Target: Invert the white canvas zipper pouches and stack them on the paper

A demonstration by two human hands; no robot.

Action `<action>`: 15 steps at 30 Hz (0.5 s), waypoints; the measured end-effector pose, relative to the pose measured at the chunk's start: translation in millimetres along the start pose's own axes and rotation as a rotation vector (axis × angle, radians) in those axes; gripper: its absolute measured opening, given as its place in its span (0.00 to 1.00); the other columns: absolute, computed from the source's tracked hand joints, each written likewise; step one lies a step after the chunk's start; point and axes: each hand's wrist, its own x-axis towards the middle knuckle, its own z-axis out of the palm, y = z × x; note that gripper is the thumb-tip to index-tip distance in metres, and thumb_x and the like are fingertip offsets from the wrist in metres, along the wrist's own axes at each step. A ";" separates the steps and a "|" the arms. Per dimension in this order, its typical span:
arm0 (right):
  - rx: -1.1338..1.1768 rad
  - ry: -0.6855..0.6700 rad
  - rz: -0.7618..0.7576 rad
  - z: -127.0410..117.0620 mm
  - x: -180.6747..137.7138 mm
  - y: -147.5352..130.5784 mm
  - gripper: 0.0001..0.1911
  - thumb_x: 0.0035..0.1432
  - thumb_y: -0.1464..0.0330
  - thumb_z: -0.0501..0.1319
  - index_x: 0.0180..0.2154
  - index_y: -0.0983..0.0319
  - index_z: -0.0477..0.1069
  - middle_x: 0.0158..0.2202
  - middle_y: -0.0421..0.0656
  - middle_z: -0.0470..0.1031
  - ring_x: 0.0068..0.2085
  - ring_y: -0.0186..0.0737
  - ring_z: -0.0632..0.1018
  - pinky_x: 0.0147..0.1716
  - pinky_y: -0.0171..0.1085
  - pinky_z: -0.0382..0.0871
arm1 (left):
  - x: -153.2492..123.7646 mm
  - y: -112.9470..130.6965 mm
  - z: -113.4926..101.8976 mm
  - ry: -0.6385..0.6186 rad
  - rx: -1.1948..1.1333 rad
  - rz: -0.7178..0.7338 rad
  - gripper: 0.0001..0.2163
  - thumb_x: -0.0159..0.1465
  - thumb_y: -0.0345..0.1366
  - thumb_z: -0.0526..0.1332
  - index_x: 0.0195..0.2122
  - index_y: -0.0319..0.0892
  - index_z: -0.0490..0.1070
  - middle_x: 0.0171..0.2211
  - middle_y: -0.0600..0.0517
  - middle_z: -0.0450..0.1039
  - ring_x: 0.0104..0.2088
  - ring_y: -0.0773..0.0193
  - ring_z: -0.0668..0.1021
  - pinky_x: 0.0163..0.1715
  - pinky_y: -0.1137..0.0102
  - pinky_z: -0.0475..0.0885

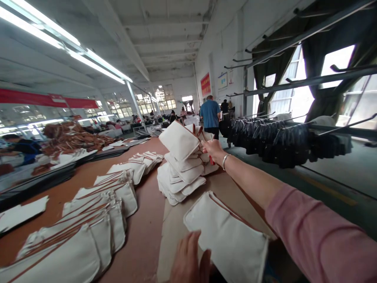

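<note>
My right hand, at the end of the stretched arm, is closed at the corner of a white fabric pouch tilted on top of a stack. A small red object shows under that hand; its kind is unclear. Below the tilted piece rises the uneven stack of white pouches. Nearer to me lies another white pouch with a brown strip along its upper edge. My left hand is beside its left end, fingers stretched and holding nothing.
Overlapping rows of white pouches with brown edging cover the table's left side. Brown material is heaped behind. To the right stand a metal rack and hanging black items. A person in blue stands ahead.
</note>
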 end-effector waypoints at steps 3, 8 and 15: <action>-0.036 -0.036 0.088 -25.9 -29.7 49.8 0.08 0.62 0.68 0.60 0.33 0.67 0.67 0.27 0.43 0.73 0.23 0.27 0.72 0.15 0.25 0.55 | 44.4 32.5 45.8 -0.322 0.055 0.110 0.19 0.67 0.33 0.55 0.59 0.37 0.63 0.57 0.39 0.69 0.57 0.51 0.71 0.56 0.58 0.69; -0.097 -0.175 0.189 -88.0 -104.0 114.7 0.06 0.57 0.70 0.62 0.31 0.67 0.70 0.28 0.46 0.76 0.23 0.31 0.76 0.12 0.25 0.55 | 86.6 71.5 106.6 -0.570 0.023 0.292 0.22 0.59 0.38 0.67 0.54 0.43 0.68 0.50 0.44 0.73 0.51 0.50 0.74 0.50 0.58 0.70; -0.152 -0.226 0.234 -151.4 -145.2 165.8 0.08 0.60 0.67 0.57 0.35 0.67 0.68 0.29 0.46 0.77 0.24 0.32 0.76 0.12 0.25 0.57 | 100.8 91.4 145.2 -0.749 0.122 0.440 0.16 0.59 0.39 0.66 0.47 0.43 0.72 0.47 0.45 0.73 0.48 0.51 0.76 0.48 0.57 0.70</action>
